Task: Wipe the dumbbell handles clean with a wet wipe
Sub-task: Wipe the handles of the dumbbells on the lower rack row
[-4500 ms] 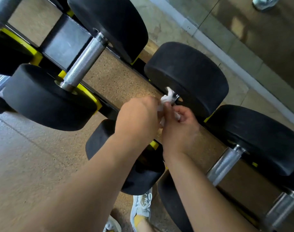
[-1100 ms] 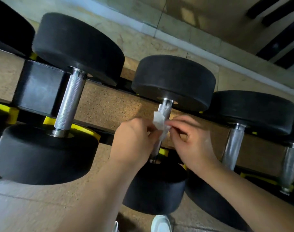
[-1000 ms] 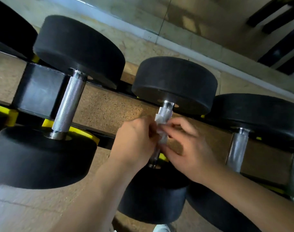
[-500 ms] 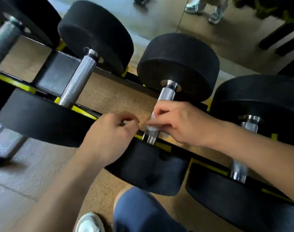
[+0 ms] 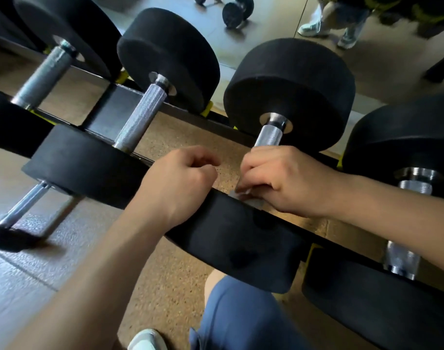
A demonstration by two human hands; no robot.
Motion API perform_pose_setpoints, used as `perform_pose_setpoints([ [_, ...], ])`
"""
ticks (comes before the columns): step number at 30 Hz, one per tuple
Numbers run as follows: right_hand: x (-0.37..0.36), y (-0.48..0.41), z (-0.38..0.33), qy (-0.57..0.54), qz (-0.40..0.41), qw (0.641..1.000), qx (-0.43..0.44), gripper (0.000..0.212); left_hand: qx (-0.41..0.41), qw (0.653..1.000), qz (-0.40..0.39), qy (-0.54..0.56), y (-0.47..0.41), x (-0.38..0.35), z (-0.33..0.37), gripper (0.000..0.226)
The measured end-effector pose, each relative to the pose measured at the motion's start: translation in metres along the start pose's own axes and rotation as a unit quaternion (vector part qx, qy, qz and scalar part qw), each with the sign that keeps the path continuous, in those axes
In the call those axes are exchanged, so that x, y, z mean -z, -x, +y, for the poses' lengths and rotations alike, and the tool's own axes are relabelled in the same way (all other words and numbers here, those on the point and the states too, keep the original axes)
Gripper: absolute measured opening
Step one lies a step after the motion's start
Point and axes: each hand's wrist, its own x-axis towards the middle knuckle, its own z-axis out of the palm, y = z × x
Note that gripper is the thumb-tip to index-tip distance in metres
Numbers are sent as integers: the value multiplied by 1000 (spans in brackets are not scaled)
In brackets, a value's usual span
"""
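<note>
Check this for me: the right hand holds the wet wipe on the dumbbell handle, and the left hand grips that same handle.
Not quite. The head view shows the left hand off the handle, curled beside it; the right hand holds the wet wipe on it.

The floor under the rack is a speckled brown, cork-like mat (image 5: 165,286), meeting smoother grey-brown flooring (image 5: 19,286) at a straight seam on the left. The rack (image 5: 107,109) is black metal rail with small yellow pads (image 5: 207,108). Behind it runs a glossy surface split by a vertical seam (image 5: 301,18), showing pale shoes (image 5: 314,27). Bright, cool light falls on the ground there (image 5: 223,54).
</note>
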Motion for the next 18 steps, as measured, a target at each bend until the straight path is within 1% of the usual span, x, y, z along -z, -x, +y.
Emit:
perform_pose_setpoints([
  [1, -4, -7, 0, 6, 7, 1000, 5, 17, 0, 999, 11, -38, 1, 1, 2, 25],
  [2, -8, -11, -1, 10, 16, 1000, 7, 18, 2, 996, 19, -85, 4, 3, 4, 24],
  [3, -9, -11, -1, 16, 23, 1000, 9, 17, 0, 992, 15, -128, 8, 5, 4, 31],
  [4, -8, -6, 1, 23, 23, 999, 11, 19, 1, 988, -5, -155, 14, 10, 3, 47],
  [6, -1, 8, 1, 23, 15, 1000, 6, 24, 7, 983, -69, -167, 32, 19, 1, 84],
  [7, 0, 11, 0, 21, 17, 1000, 5, 25, 4, 981, -92, -171, 40, 23, 2, 98],
  [9, -2, 4, 1, 33, 23, 999, 2, 24, -1, 977, -108, -186, 50, 26, 5, 111],
  [12, -7, -1, 2, 49, 12, 999, 6, 19, -4, 977, -74, -200, 55, 19, 10, 118],
  [14, -4, 11, 3, 50, 0, 999, 12, 16, -19, 976, -53, -212, 57, 14, 7, 117],
  [15, -2, 14, 3, 48, 1, 999, 12, 17, -24, 975, -47, -215, 56, 12, 6, 116],
  [18, -6, 2, -2, 55, 2, 998, 20, 19, -44, 977, -23, -208, 57, 6, 3, 112],
])
